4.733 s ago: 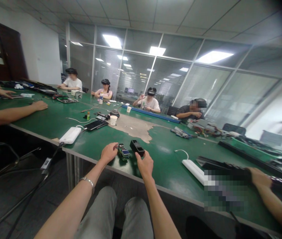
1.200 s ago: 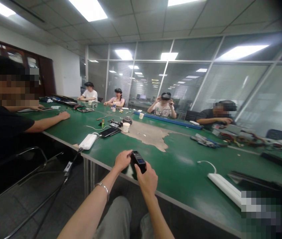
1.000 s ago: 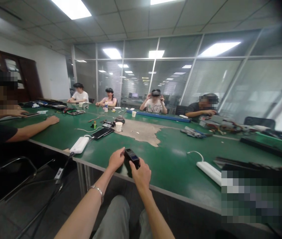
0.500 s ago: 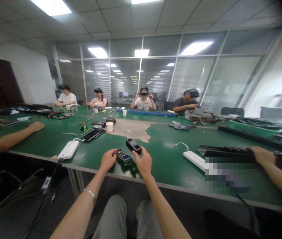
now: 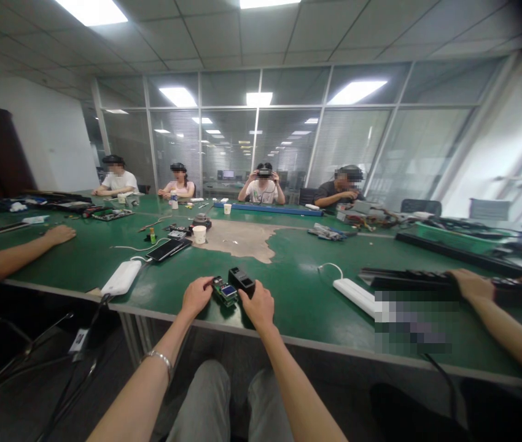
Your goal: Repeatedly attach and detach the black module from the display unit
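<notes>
My left hand (image 5: 197,296) is closed on the left end of a green circuit board (image 5: 225,291) that carries a small blue-and-white screen. My right hand (image 5: 258,305) grips the near end of a black casing (image 5: 241,281), a box-like shell with cut-outs in its top face. Board and casing are held side by side, close together, over the near edge of the green table (image 5: 298,307). The far side of the casing is hidden from me.
Left of my hands lie a white power strip (image 5: 121,278) and a dark phone (image 5: 169,248), with a paper cup (image 5: 199,234) behind. To the right are another white power strip (image 5: 355,299) and a co-worker's hand (image 5: 475,285) on a long black part. Several people sit across the table.
My right hand has lowered the black casing and brought it nearer to the circuit board, turning it more upright. My left hand still holds the board. The view has shifted slightly.
</notes>
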Motion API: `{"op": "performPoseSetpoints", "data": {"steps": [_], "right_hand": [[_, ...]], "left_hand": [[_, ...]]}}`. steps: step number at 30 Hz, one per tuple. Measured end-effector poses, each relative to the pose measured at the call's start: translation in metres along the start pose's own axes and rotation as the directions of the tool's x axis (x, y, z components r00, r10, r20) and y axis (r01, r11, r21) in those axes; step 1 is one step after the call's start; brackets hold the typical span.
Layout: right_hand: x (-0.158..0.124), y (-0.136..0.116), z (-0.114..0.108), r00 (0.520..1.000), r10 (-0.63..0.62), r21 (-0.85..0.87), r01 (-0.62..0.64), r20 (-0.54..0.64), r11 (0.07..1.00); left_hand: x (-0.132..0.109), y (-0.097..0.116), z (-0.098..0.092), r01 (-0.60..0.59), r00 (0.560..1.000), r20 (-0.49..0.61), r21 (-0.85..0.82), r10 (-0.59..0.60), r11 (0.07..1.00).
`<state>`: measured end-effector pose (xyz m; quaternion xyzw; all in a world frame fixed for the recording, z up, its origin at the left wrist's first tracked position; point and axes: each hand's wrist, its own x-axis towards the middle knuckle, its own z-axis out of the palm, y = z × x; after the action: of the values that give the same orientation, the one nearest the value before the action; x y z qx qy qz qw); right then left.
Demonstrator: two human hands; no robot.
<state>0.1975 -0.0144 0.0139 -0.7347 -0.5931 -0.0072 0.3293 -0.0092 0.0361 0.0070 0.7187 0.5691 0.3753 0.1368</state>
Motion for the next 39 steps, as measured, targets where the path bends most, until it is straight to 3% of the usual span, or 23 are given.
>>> {"op": "performPoseSetpoints", "data": {"steps": [10,19,22,30,39], "right_hand": [[0.004,0.009,0.006,1.0,0.013,0.133,-0.01,-0.02,0.991],[0.001,0.008,-0.001,0.998,-0.053,0.092,0.057,-0.042,0.994],[0.0,0.007,-0.004,0.999,-0.024,0.124,0.029,-0.044,0.992],[-0.001,0.001,-0.012,0.994,0.097,0.443,-0.06,-0.06,0.894],[0.01,-0.027,-0.021,0.998,0.051,0.637,-0.016,-0.037,0.77]], "left_hand": [[-0.001,-0.001,0.0,0.053,0.998,-0.024,-0.048,-0.054,0.997],[-0.004,0.002,-0.003,0.027,0.999,-0.038,-0.055,-0.03,0.998],[-0.005,0.003,-0.003,0.024,0.999,-0.038,-0.046,-0.026,0.999],[-0.004,0.003,-0.005,0.014,0.999,-0.037,-0.06,-0.016,0.998],[-0.007,0.0,-0.008,0.027,0.998,-0.062,-0.066,-0.031,0.997]]}}
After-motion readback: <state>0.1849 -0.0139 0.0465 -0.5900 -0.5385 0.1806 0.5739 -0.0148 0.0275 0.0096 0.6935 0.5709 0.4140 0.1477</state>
